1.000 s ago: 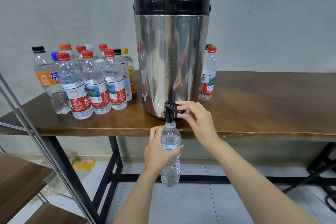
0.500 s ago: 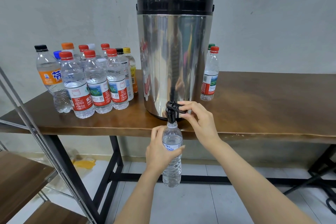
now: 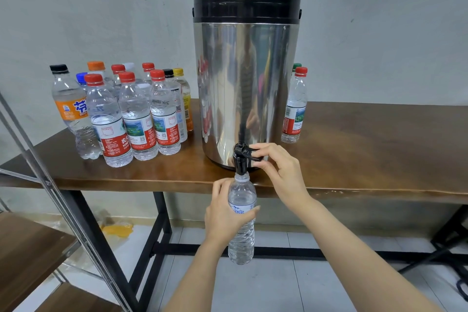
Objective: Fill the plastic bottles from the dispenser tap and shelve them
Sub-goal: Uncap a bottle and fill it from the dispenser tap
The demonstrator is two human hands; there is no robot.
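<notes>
Now the filling step is in hand: the left hand point(image 3: 228, 213) grips the bottle point(image 3: 241, 223) under the tap point(image 3: 240, 159), the right hand point(image 3: 278, 170) pinches its lever point(image 3: 253, 153), and next, I think, comes closing the tap.

— What's behind it all?
— A plain grey wall point(image 3: 101, 7), matt, with a few small marks, evenly lit.
— And the furniture?
— A dark brown wooden table point(image 3: 379, 147) runs along that wall on a black metal frame point(image 3: 149, 243) with a low crossbar. At the left edge stands a shelving unit point(image 3: 27, 248) with metal posts and brown wooden shelves.
— The floor?
— A pale tiled floor point(image 3: 291, 286) with dark joints. A crumpled yellow thing point(image 3: 117, 230) lies under the table near the wall.
</notes>
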